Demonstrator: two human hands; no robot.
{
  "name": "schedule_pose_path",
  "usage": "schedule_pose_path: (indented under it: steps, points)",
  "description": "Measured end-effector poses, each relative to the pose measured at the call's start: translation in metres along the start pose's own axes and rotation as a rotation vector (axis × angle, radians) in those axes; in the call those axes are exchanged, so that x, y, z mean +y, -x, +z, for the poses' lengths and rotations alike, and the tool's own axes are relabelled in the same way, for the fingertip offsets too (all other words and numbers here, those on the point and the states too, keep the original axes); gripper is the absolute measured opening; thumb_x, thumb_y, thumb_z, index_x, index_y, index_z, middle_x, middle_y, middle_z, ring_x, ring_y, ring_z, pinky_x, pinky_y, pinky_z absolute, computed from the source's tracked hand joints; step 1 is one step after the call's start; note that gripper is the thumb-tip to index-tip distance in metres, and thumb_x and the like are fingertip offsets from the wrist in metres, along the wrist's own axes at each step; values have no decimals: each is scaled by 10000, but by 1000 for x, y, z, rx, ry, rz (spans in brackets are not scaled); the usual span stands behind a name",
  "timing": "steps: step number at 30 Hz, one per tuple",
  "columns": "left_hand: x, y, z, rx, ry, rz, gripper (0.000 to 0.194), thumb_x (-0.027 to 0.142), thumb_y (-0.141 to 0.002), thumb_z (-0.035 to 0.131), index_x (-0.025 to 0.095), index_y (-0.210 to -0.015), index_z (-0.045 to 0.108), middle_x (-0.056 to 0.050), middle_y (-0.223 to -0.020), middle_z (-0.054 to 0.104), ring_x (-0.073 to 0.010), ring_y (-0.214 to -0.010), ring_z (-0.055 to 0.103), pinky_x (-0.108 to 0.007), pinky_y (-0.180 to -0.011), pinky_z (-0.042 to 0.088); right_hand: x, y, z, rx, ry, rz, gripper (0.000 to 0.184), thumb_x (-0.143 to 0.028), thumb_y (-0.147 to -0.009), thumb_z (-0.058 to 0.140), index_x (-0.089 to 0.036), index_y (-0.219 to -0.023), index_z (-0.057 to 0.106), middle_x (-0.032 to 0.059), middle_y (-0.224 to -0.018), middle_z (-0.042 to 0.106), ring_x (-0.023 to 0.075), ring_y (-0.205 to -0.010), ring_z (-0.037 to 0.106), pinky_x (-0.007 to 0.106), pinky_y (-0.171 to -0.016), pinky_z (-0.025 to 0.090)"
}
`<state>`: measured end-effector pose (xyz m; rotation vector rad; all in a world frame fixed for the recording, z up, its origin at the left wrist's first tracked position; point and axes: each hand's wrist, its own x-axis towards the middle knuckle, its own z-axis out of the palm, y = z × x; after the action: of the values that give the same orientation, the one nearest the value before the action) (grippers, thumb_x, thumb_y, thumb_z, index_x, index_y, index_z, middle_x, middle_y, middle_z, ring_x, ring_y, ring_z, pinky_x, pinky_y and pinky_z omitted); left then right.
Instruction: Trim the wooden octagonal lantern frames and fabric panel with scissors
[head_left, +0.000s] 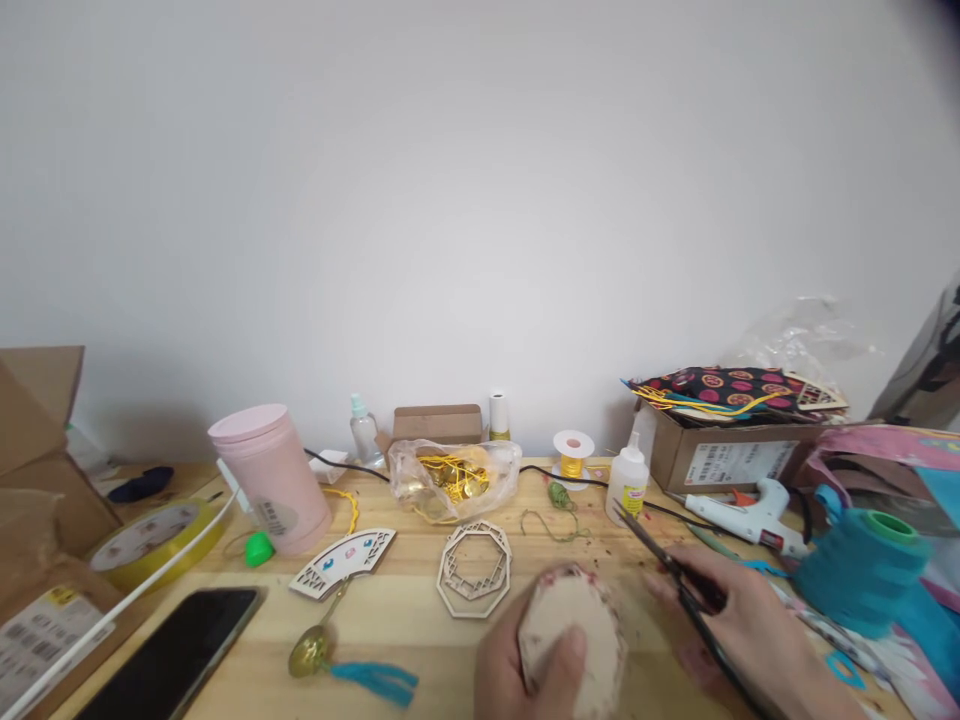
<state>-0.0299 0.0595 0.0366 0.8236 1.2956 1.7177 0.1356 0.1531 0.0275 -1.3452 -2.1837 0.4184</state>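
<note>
My left hand (514, 665) is wrapped round a pale, flat, many-sided wooden piece (577, 650), thumb across its face; reddish marks show along the edge. To the right, my right hand (757, 625) grips dark scissors (664, 558), blurred, their tip pointing up and left near the glue bottle (628, 485). The scissors are apart from the wooden piece. Just beyond my left hand lies an octagonal wooden frame (452, 598) with lattice work. Farther left are a fan-shaped wooden piece (349, 562) and a gold bell-like ornament (307, 652) with a blue tassel (379, 682).
A phone (172, 655), yellow tape roll (199, 540) and pink canister (274, 480) stand left. At the back are a plastic bag (454, 480) of gold pieces and a yellow thread spool (573, 460). A glue gun (757, 515), teal thread cone (859, 575) and filled box (739, 455) occupy the right.
</note>
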Motion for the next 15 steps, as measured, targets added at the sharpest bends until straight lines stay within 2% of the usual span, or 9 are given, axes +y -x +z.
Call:
schedule_pose_path:
  steps: [5,8,15]
  points:
    - [6,-7,-5,38,-8,23,395,332,-577,673,103,-898,653,-106,-852,706,-241,-800,632,-261,-700,496,-20,9,3,-67,56,-175,206,-393,-725,519,-234,-817,612,42,-784,647,198,-705,607,275,-582,479]
    - [5,-6,-3,13,15,33,384,334,-581,671,106,-889,658,-98,-832,710,-237,-785,634,-257,-689,495,-18,11,4,-54,122,-226,191,-368,-743,493,-242,-832,607,42,-760,634,189,-659,606,274,-541,475]
    - [1,-5,-2,38,53,-25,430,337,-560,692,92,-912,650,-119,-876,699,-264,-824,626,-295,-710,495,-12,13,3,-48,175,-210,217,-406,-734,493,-250,-834,606,43,-765,622,202,-658,603,297,-532,463]
